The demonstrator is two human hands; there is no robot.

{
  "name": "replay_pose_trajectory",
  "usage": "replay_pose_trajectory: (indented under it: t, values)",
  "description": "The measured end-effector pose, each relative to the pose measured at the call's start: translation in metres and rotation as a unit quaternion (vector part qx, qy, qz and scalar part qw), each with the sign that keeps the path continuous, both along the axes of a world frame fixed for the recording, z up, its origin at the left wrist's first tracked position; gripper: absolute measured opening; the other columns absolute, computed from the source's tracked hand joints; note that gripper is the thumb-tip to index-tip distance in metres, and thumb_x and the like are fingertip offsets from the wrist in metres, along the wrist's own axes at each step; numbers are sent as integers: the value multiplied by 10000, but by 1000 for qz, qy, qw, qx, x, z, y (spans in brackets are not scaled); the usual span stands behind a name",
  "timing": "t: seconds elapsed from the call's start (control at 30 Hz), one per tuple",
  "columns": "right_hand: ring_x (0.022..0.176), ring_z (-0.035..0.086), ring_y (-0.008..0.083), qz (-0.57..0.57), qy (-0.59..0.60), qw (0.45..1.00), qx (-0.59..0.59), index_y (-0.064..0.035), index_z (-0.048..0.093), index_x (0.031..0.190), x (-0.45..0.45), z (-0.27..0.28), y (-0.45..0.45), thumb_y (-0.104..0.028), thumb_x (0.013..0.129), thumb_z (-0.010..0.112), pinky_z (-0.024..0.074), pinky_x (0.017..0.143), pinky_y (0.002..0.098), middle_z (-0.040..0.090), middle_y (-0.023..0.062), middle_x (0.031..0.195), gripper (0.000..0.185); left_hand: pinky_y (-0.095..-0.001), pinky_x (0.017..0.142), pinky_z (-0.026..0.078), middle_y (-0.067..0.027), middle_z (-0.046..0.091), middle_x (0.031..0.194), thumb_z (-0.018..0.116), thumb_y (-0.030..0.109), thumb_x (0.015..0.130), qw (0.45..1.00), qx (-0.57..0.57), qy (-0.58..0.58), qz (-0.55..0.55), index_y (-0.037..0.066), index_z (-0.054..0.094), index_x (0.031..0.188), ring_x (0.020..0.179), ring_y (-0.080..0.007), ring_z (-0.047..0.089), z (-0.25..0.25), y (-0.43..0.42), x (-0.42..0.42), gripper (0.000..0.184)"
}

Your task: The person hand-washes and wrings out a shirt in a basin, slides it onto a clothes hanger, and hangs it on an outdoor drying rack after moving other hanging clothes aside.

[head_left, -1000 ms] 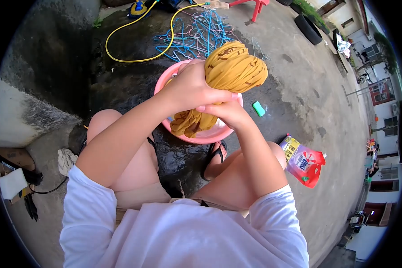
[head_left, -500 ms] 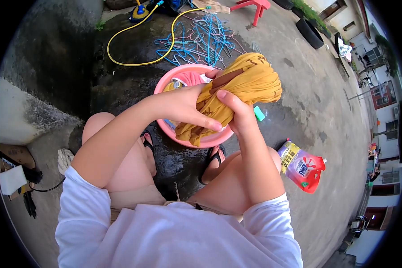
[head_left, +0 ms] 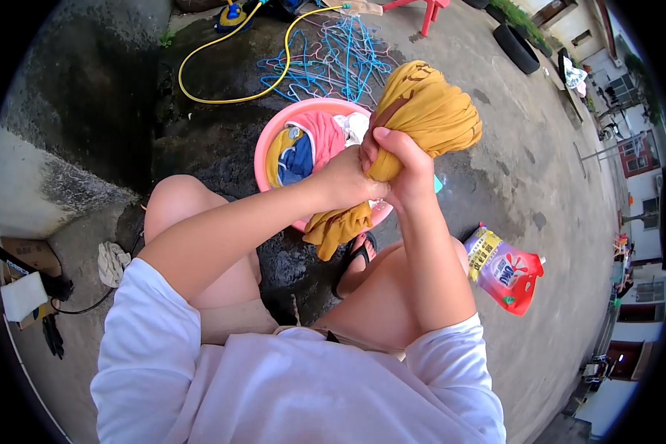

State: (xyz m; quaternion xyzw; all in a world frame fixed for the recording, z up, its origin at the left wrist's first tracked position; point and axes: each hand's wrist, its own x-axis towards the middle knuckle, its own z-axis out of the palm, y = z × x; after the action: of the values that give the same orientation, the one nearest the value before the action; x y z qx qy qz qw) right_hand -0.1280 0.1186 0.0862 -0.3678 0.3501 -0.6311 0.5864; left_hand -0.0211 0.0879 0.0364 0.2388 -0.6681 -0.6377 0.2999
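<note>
A bunched mustard-yellow cloth (head_left: 438, 111) with brown markings is squeezed between my two hands above a pink basin (head_left: 263, 152). My left hand (head_left: 348, 177) is closed around its lower part, and a loose end hangs below. Just above and to the right, my right hand (head_left: 407, 166) grips the cloth with the thumb laid across it; the bulky part bulges out over that hand. Inside the basin lie a pink garment (head_left: 322, 137), a blue and yellow garment (head_left: 296, 157) and a white cloth (head_left: 354, 127). Wet cloth hides part of the basin.
Blue and pink hangers (head_left: 340, 59) lie on the ground beyond the basin, beside a yellow hose (head_left: 189, 74). A detergent pouch (head_left: 503, 270) rests at the right. A red stool (head_left: 428, 15) and a tyre (head_left: 516, 49) are farther off.
My left hand has gone from spread fingers to a closed grip on the yellow cloth. The cloth is squeezed tighter at the middle and has risen slightly to the right, uncovering more of the basin.
</note>
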Motion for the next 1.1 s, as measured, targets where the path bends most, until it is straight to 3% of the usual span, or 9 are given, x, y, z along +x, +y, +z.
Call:
replay_pose_trajectory:
  t: [0.2,0.33,0.37,0.47,0.63,0.77,0.87,0.97,1.1]
  values:
    - [528,519,171,-15,-10,1000,5,9,539,786,1,-1,-2,-100,740,573,434,516,284,535,83,611,123,-269,635,440,-53,570,715,637,124,665,1000,-1,-1,-27,1,540,780,713,-125,563,-10,-10,-4,195]
    - [544,522,177,-37,-62,996,47,-13,535,759,0,-5,-10,-148,739,579,442,532,294,538,81,627,144,-273,743,452,-54,592,910,610,75,696,978,98,-116,-145,19,530,1025,878,-128,567,13,-24,12,344]
    - [558,523,179,-33,-68,995,65,-17,535,777,-1,-6,-10,-162,735,581,443,546,289,539,82,640,158,-273,773,458,-64,594,957,663,113,718,968,148,-106,-170,16,522,1071,915,-131,567,22,-22,18,393]
    - [581,457,177,-47,-62,994,77,-14,486,853,-2,-10,-14,-195,725,542,404,587,297,473,67,635,229,-284,819,460,-68,591,1014,716,169,731,966,121,-76,-216,13,507,1126,950,-139,566,-1,-22,22,473]
    - [588,452,185,-44,-56,996,55,-7,470,891,-9,-8,-16,-229,716,538,392,608,309,465,63,643,291,-295,886,434,-77,578,1105,755,247,728,922,152,-171,-313,30,490,1196,1025,-163,548,-18,-30,34,579]
    - [592,458,184,-46,-62,997,21,0,477,914,-19,-7,-19,-257,703,551,388,633,317,465,55,645,341,-295,910,415,-80,551,1162,748,226,727,914,179,-200,-304,41,456,1250,1078,-161,517,-31,-27,44,627]
    - [593,459,185,-56,-59,997,13,1,480,922,-21,-5,-17,-257,705,548,386,645,316,463,52,642,343,-370,948,394,-120,484,1254,653,372,784,919,231,-140,-289,46,359,1329,1122,-210,491,-50,-25,53,700]
    - [591,459,183,-60,-68,996,3,-8,474,942,-26,-4,-16,-270,705,549,384,668,324,466,48,650,360,-486,975,352,-158,409,1331,470,558,821,836,458,-75,-293,52,239,1391,1187,-282,450,-82,-41,66,796]
    - [593,459,174,-36,-82,996,-12,-15,463,947,-28,-2,-13,-293,697,549,381,673,325,459,46,651,384,-554,972,333,-146,383,1367,298,693,820,792,579,-72,-181,89,239,1406,1230,-329,417,-78,-34,59,844]
